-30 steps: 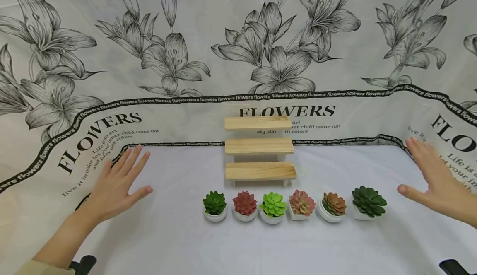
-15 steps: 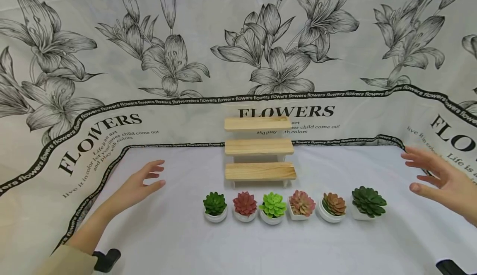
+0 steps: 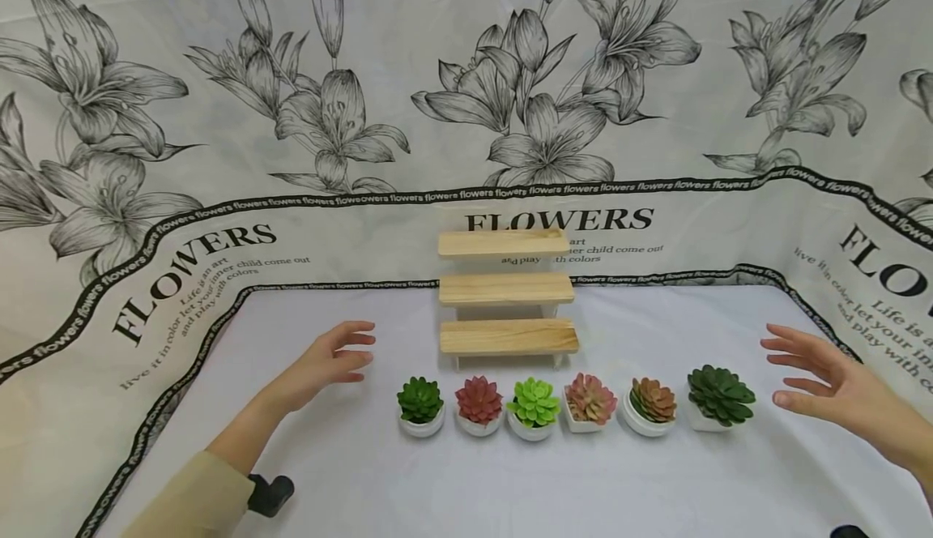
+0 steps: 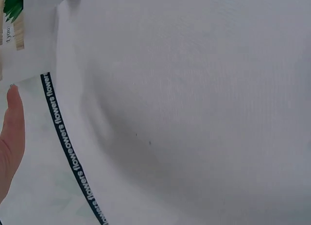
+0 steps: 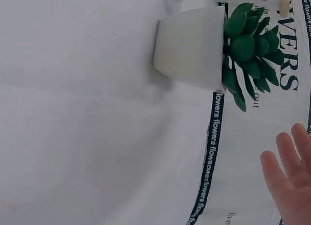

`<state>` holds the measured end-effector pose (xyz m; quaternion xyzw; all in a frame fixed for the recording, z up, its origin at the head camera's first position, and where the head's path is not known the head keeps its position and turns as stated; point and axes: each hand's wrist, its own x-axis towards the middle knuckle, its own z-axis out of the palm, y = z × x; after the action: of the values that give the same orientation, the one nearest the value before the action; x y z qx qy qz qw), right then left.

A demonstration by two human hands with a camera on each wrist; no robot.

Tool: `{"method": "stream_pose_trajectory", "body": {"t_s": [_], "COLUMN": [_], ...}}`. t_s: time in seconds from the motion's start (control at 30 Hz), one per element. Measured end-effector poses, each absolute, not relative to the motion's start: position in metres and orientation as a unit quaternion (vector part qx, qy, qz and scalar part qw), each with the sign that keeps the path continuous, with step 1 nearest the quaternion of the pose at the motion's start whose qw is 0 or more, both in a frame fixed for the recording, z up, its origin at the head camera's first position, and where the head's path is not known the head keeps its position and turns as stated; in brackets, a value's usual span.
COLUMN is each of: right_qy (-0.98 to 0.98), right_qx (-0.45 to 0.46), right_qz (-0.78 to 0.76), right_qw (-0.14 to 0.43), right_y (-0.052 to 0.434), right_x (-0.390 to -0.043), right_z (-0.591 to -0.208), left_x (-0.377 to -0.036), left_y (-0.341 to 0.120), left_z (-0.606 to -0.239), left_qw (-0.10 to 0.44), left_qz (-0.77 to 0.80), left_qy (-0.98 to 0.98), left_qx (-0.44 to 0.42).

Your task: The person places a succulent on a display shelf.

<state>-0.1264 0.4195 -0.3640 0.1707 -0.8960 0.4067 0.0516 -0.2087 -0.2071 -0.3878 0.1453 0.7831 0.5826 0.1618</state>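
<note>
Flanking six succulents [image 3: 534, 402], three shelves [image 3: 506, 288]: left hand [image 3: 324, 369], right hand [image 3: 824, 380].

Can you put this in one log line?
left hand: empty | right hand: empty | six plants: in a row | wooden shelf: behind them

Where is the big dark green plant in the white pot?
In the head view, the big dark green plant is the rightmost potted one, between the brownish plant in the round white pot and the right hand.
</note>
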Motion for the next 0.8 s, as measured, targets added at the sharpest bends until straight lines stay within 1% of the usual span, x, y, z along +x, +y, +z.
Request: {"method": "stream_pose_trajectory", "body": {"t_s": [0.2,0.43,0.63,0.8], "right_qy": [-0.905,-0.892,-0.889,-0.891], "right_qx": [0.133,0.13,0.142,0.127], "right_qz": [0.403,0.432,0.434,0.431], "right_qw": [0.017,-0.027,-0.037,-0.066], "right_y": [0.419,0.416,0.411,0.408], "right_x": [-0.127,-0.128,-0.129,-0.132], "right_z": [-0.38,-0.391,-0.397,-0.4], "left_x": [-0.219,-0.225,-0.234,-0.239], "left_y": [-0.193,-0.185,-0.177,-0.169], "left_z": [-0.396,-0.403,-0.409,-0.411], "left_qw": [0.182,0.183,0.19,0.202], "left_qz": [0.619,0.647,0.662,0.672], "left_qy": [0.755,0.736,0.723,0.71], "left_qx": [0.114,0.078,0.061,0.056]}}
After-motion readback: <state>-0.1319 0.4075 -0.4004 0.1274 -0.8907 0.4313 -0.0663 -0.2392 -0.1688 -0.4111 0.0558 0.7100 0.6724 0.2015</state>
